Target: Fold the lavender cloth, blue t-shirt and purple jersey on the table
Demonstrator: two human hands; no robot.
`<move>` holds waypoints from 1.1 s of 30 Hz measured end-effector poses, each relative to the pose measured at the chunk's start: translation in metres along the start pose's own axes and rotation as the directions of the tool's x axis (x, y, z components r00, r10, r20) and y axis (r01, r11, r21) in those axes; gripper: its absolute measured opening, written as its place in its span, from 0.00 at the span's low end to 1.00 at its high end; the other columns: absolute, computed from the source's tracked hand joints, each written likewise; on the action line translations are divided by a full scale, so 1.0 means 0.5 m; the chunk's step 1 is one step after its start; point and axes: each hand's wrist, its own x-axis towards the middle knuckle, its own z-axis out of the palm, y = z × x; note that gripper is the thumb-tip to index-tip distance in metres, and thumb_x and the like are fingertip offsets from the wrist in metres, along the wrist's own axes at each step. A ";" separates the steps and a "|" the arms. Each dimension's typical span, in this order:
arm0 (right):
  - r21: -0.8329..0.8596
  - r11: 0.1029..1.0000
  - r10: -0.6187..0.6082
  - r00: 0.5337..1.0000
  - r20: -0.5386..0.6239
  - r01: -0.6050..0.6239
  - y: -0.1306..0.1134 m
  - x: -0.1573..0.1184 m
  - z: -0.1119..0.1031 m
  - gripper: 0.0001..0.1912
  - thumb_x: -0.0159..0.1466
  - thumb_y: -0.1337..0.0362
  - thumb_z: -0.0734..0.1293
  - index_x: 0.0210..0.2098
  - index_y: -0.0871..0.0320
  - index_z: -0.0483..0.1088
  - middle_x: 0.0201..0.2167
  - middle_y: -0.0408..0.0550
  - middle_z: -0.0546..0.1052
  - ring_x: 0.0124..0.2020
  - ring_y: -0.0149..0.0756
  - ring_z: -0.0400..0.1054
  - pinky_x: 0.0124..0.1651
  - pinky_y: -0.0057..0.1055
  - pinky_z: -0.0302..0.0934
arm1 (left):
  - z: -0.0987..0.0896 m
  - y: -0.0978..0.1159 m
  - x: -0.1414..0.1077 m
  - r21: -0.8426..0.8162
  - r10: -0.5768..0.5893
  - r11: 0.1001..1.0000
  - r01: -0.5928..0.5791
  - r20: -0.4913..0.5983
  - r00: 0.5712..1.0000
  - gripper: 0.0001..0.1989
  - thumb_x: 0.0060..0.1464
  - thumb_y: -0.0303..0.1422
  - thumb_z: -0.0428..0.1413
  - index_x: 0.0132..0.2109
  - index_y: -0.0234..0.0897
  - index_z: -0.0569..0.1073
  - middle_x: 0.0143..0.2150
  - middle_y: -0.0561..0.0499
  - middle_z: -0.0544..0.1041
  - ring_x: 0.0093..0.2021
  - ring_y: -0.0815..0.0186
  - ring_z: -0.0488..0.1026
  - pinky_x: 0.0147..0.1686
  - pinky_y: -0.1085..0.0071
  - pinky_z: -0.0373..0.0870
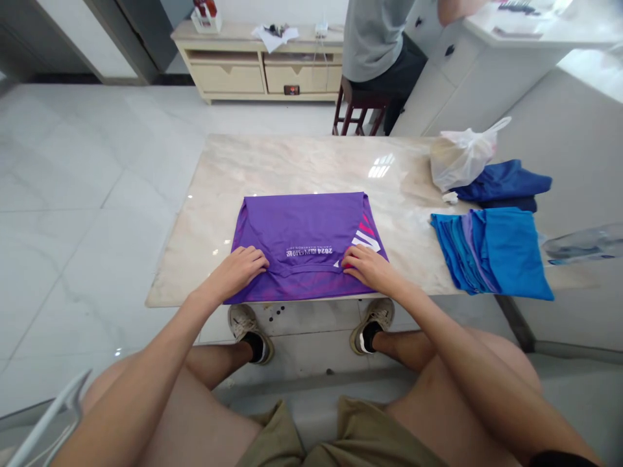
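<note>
A purple T-shirt (pixel 304 224) with white lettering and a pink-and-white print lies folded into a wide flat shape at the near edge of the marble-look table (pixel 302 162). My left hand (pixel 243 267) pinches the left part of its folded edge, fingers curled over the cloth. On the right, my right hand (pixel 367 266) grips the same fold beside the white print, with the fingertips bent into the fabric. Both thumbs are mostly hidden. Between the hands the fold runs nearly straight, and one layer of the shirt extends below it toward me.
To the right are a stack of folded blue clothes (pixel 511 250), a dark blue garment (pixel 509 180), a tied white plastic bag (pixel 460 159) and a clear bottle (pixel 586 245). Beyond the table, a person (pixel 377 42) sits on a stool (pixel 363 100) near a cabinet (pixel 226 76).
</note>
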 end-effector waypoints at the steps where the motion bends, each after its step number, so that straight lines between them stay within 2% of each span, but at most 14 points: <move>1: 0.013 1.000 -0.005 1.000 0.002 0.005 0.002 0.004 0.003 0.08 0.80 0.62 0.67 0.48 0.54 0.79 0.47 0.54 0.80 0.49 0.47 0.74 0.56 0.43 0.69 | -0.001 -0.004 0.004 -0.012 0.009 1.000 -0.009 0.006 1.000 0.08 0.74 0.31 0.56 0.49 0.41 0.82 0.48 0.45 0.83 0.49 0.54 0.77 0.47 0.59 0.67; 6: 0.036 0.999 -0.007 1.000 0.000 0.007 0.012 0.010 0.005 0.13 0.82 0.61 0.63 0.46 0.54 0.79 0.45 0.54 0.80 0.47 0.46 0.74 0.53 0.41 0.67 | -0.001 -0.016 0.011 -0.059 0.019 0.998 -0.020 -0.003 1.000 0.09 0.75 0.32 0.56 0.46 0.42 0.82 0.45 0.46 0.84 0.46 0.55 0.77 0.44 0.60 0.65; 12: 0.051 0.999 -0.002 1.000 0.028 0.001 0.004 0.005 -0.011 0.09 0.80 0.58 0.67 0.52 0.52 0.79 0.50 0.55 0.81 0.52 0.49 0.76 0.55 0.44 0.69 | 0.005 -0.016 0.004 -0.063 0.020 0.998 -0.020 0.000 1.000 0.11 0.76 0.35 0.54 0.46 0.44 0.82 0.47 0.46 0.85 0.47 0.54 0.78 0.45 0.57 0.67; 21: 0.077 0.997 0.018 1.000 0.001 -0.018 -0.002 0.018 0.001 0.12 0.81 0.62 0.64 0.46 0.53 0.81 0.45 0.55 0.81 0.47 0.48 0.76 0.53 0.43 0.69 | 0.011 -0.005 0.017 -0.091 -0.017 0.996 0.021 0.044 0.999 0.12 0.75 0.35 0.53 0.44 0.43 0.80 0.45 0.45 0.84 0.47 0.54 0.78 0.44 0.58 0.69; 26: 0.091 0.996 0.024 0.999 -0.021 -0.022 -0.014 0.017 -0.031 0.14 0.81 0.60 0.64 0.44 0.53 0.81 0.46 0.54 0.83 0.48 0.48 0.76 0.55 0.45 0.70 | -0.013 -0.007 0.010 -0.127 -0.060 0.990 0.059 -0.004 0.998 0.14 0.77 0.37 0.50 0.45 0.43 0.79 0.45 0.46 0.84 0.45 0.55 0.78 0.45 0.58 0.70; 29: 0.121 0.992 0.032 0.999 -0.033 -0.028 -0.022 0.009 -0.059 0.14 0.81 0.59 0.65 0.43 0.52 0.82 0.45 0.53 0.84 0.48 0.48 0.77 0.55 0.45 0.70 | -0.030 -0.007 0.000 -0.178 -0.045 0.983 0.045 0.008 0.999 0.16 0.78 0.38 0.49 0.45 0.44 0.80 0.47 0.47 0.85 0.46 0.56 0.79 0.46 0.58 0.70; 33: 0.151 0.988 0.022 0.998 0.050 -0.030 -0.027 0.000 -0.079 0.12 0.79 0.60 0.67 0.43 0.52 0.83 0.42 0.52 0.84 0.45 0.46 0.77 0.54 0.44 0.70 | -0.037 0.000 -0.010 -0.238 0.004 0.971 0.008 0.047 0.999 0.16 0.77 0.39 0.50 0.43 0.46 0.81 0.45 0.48 0.86 0.45 0.57 0.79 0.44 0.59 0.70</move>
